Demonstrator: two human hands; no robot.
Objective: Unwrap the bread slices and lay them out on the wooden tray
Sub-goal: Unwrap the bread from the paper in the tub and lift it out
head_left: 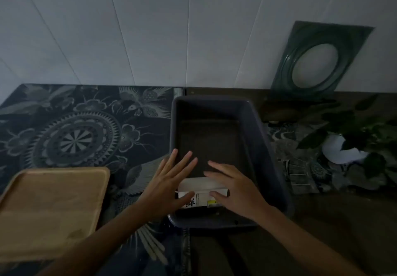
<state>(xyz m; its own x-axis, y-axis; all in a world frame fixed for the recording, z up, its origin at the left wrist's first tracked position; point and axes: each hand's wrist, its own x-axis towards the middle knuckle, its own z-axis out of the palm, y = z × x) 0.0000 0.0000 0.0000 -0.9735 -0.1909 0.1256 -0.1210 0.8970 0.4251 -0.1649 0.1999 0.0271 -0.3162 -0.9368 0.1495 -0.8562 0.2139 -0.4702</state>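
Observation:
A white wrapped bread package with a dark printed character lies at the near end of a dark plastic bin. My left hand reaches over the bin's left rim, fingers spread, thumb touching the package's left side. My right hand rests on the package's right side, fingers spread flat and thumb on its front. Neither hand has closed around it. The wooden tray sits bare at the near left, apart from both hands.
A dark patterned cloth covers the left of the table. At the back right a green square frame with an oval hole leans on the white wall. A leafy plant in a white pot stands at the right.

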